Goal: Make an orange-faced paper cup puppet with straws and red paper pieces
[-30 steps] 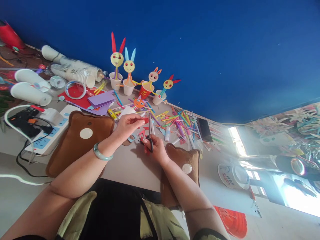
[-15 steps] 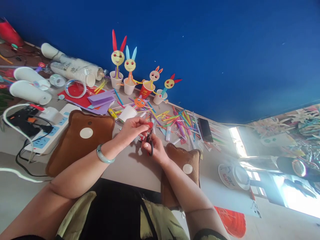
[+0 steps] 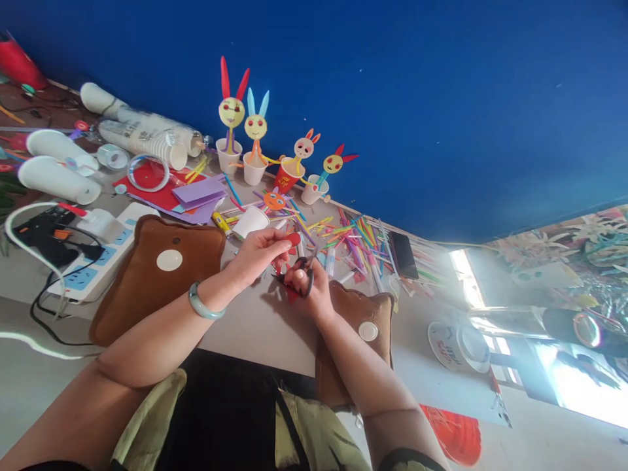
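Between thumb and fingers, my left hand (image 3: pixel 260 254) pinches a small piece of red paper (image 3: pixel 294 239). My right hand (image 3: pixel 314 288) has its fingers in the handles of black-handled scissors (image 3: pixel 310 280), whose blades point up and away, apart from the paper. Red scraps lie on the table beneath my hands, partly hidden by them. Just beyond my left hand a white paper cup (image 3: pixel 251 222) lies on its side, with an orange paper face (image 3: pixel 273 200) behind it.
Several paper-cup rabbit figures (image 3: pixel 255 127) stand along the blue wall. Coloured sticks (image 3: pixel 356 242) and a phone (image 3: pixel 403 255) lie to the right. Brown cushions (image 3: pixel 152 281) flank my arms. Purple paper (image 3: pixel 199 194), a power strip (image 3: pixel 103 255) and stacked cups (image 3: pixel 142 144) are at left.
My left hand moved slightly right with the red paper. The scissors came up against the paper, then swung away to the right, and a red scrap now shows below my right hand.
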The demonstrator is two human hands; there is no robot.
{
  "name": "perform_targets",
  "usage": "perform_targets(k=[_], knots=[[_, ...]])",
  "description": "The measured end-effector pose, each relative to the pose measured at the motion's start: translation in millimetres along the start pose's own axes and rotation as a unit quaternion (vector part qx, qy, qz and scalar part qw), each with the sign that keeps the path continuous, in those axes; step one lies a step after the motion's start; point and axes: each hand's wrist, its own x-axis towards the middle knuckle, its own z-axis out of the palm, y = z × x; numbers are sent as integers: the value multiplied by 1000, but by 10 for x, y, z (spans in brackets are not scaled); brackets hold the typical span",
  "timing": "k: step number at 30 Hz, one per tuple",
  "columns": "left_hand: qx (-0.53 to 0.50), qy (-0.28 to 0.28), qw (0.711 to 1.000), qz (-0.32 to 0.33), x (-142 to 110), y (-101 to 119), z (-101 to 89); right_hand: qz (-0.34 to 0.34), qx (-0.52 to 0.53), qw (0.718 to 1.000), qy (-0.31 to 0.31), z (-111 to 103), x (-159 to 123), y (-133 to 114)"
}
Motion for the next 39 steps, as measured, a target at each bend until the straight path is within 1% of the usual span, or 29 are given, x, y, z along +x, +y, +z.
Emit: perform_targets(k=[2, 4, 8, 11, 15, 19, 21, 24, 29, 32, 35, 39], knots=[[7, -19, 1000, -6, 10, -9, -12, -10, -8, 998, 61, -7, 9, -8], [27, -46, 998, -15, 14, -8, -17, -9, -2, 995, 103, -14, 27, -21], [82, -104, 991, -23, 23, -33, -29, -12, 33, 989, 142, -22, 58, -34], [119, -128, 984, -16, 34, -77, -40, -25, 26, 987, 158, -20, 61, -35], [131, -125, 983, -10, 45, -107, -45, -30, 17, 984, 177, -14, 64, -36], [126, -112, 985, -24, 44, -88, -35, -53, -7, 980, 194, -20, 80, -29], [124, -106, 986, -28, 44, -76, -30, -54, -10, 980, 194, -25, 82, -22], [98, -68, 993, -19, 51, -57, -31, -38, -11, 987, 156, -27, 67, -21], [53, 21, 998, 4, 48, 64, -43, 16, -37, 999, 13, -8, 22, -58], [67, 60, 996, 7, 18, 186, -37, 53, -48, 996, -45, 10, 10, -66], [93, 80, 992, 6, -4, 258, -32, 78, -47, 993, -80, 23, 11, -61], [110, 79, 991, 19, 11, 207, -55, 96, -46, 988, -109, 32, 13, -69]])
